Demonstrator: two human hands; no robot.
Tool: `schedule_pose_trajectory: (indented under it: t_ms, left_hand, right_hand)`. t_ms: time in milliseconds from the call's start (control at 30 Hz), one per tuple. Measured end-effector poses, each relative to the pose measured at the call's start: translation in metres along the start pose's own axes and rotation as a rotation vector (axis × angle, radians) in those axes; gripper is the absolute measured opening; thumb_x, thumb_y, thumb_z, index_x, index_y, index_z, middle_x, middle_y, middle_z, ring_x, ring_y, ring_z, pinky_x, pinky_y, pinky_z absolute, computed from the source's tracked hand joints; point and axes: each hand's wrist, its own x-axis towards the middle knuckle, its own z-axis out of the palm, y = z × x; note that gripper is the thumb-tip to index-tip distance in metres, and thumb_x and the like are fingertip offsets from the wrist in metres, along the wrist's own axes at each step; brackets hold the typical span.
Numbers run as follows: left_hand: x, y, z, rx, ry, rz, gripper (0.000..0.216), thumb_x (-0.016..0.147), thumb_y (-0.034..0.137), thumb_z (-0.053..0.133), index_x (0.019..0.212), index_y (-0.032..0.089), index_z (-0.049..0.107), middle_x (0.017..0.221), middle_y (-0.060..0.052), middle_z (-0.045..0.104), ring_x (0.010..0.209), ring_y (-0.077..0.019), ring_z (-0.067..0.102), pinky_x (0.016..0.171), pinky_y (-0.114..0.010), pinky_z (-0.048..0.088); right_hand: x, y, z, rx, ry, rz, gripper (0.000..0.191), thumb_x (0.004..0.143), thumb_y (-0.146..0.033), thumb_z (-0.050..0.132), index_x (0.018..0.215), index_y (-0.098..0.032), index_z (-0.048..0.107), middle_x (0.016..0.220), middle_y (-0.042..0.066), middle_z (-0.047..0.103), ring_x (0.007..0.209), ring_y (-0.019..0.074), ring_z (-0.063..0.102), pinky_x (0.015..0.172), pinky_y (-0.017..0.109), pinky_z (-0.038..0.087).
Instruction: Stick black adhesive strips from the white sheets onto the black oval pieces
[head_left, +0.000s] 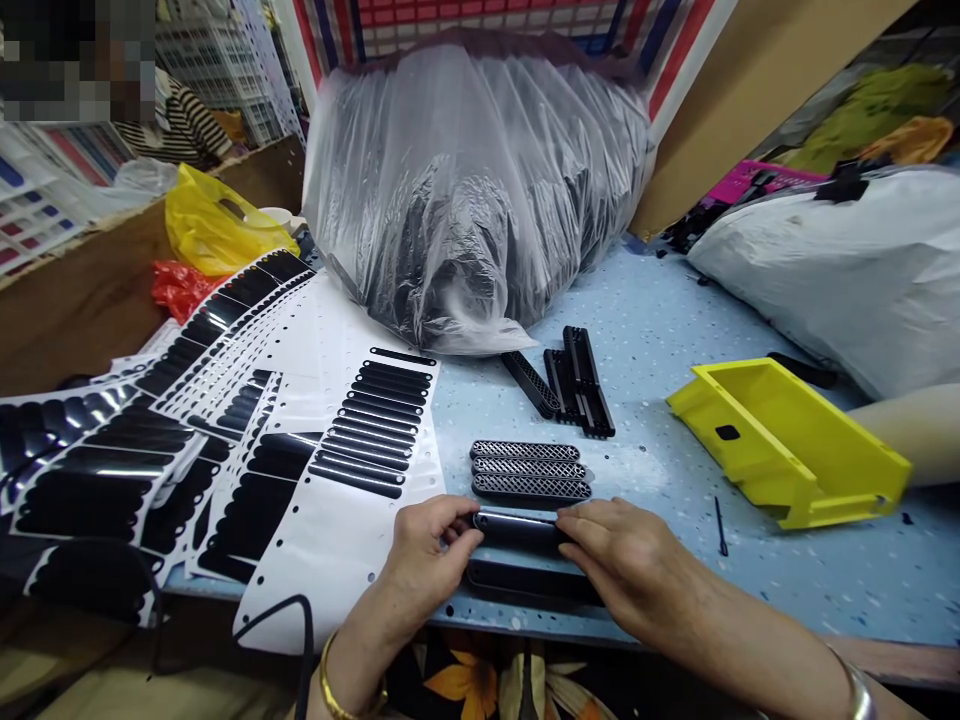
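Observation:
Both my hands hold a long glossy black plastic strip (pixel 517 527) near the table's front edge. My left hand (pixel 427 560) pinches its left end and my right hand (pixel 637 565) presses on its right end, fingers closed. A second black strip (pixel 525 580) lies just below it. Three perforated grille strips (pixel 529 468) lie in a row just beyond my hands. To the left, white backing sheets (pixel 352 470) carry rows of black oblong stickers.
A big clear bag of black parts (pixel 472 190) fills the back centre. More black strips (pixel 574 380) lie before it. A yellow plastic jig (pixel 787 440) sits right, beside a white sack (pixel 840 260). Yellow and red bags (pixel 210 225) and a striped-sleeved person are far left.

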Motion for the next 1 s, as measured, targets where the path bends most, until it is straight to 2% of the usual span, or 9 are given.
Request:
schedule_pose_trajectory:
  t_ms: [300, 533, 833, 1000]
  left_hand:
    - [0.000, -0.001, -0.001, 0.014, -0.004, 0.049, 0.027, 0.072, 0.007, 0.064, 0.094, 0.014, 0.077, 0.075, -0.005, 0.076, 0.058, -0.0137, 0.067, 0.056, -0.021, 0.056]
    - [0.000, -0.001, -0.001, 0.030, 0.000, 0.070, 0.026, 0.072, 0.006, 0.064, 0.094, 0.013, 0.077, 0.076, -0.005, 0.076, 0.058, -0.0134, 0.067, 0.056, -0.020, 0.056]
    - [0.000, 0.001, -0.001, 0.010, 0.003, 0.055, 0.025, 0.071, 0.008, 0.064, 0.091, 0.014, 0.077, 0.072, -0.004, 0.075, 0.057, -0.0128, 0.066, 0.055, -0.019, 0.056]
    - [0.001, 0.003, -0.001, 0.005, 0.000, 0.042, 0.025, 0.071, 0.008, 0.064, 0.091, 0.014, 0.077, 0.071, -0.004, 0.075, 0.056, -0.0124, 0.066, 0.054, -0.019, 0.055]
  right_hand:
    - [0.002, 0.003, 0.002, -0.014, -0.104, 0.011, 0.027, 0.096, -0.008, 0.038, 0.095, -0.016, 0.064, 0.082, 0.008, 0.064, 0.073, 0.0210, 0.059, 0.071, 0.036, 0.044]
    - [0.003, 0.003, 0.004, -0.033, -0.122, -0.004, 0.027, 0.096, -0.009, 0.037, 0.095, -0.016, 0.064, 0.083, 0.008, 0.064, 0.073, 0.0213, 0.057, 0.071, 0.037, 0.040]
    - [0.007, -0.004, -0.004, 0.018, -0.141, 0.057, 0.028, 0.094, -0.008, 0.038, 0.087, -0.018, 0.063, 0.082, 0.006, 0.063, 0.073, 0.0208, 0.058, 0.077, 0.038, 0.043]
    - [0.011, -0.007, -0.009, -0.007, -0.112, 0.022, 0.025, 0.091, -0.006, 0.043, 0.082, -0.018, 0.064, 0.078, 0.005, 0.064, 0.071, 0.0192, 0.058, 0.076, 0.034, 0.045]
